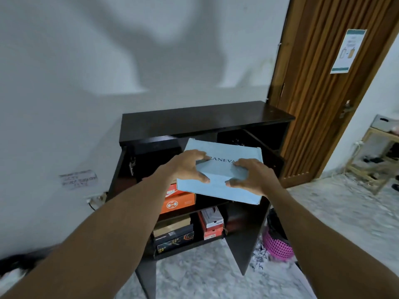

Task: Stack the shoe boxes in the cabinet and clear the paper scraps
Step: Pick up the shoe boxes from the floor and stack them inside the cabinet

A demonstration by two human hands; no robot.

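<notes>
Left hand [190,167]: fingers clamped on blue box [224,178] (lid lettered).
Right hand [250,180]: gripping same box.
Box position: tilted, before open cabinet [194,121].

— Inspector A: Light blue box [222,178]: matt cardboard, smooth, printed lettering on the lid. Cabinet [194,119]: dark wood-look board, top faintly glossy.

— Inspector B: Noted. Orange boxes [178,200] on the shelf: card with a slight sheen. Door [319,83]: ribbed brown wood (satin finish). Pink basket [277,244]: openwork plastic. Floor [334,212]: mottled grey, stone-like.
</notes>
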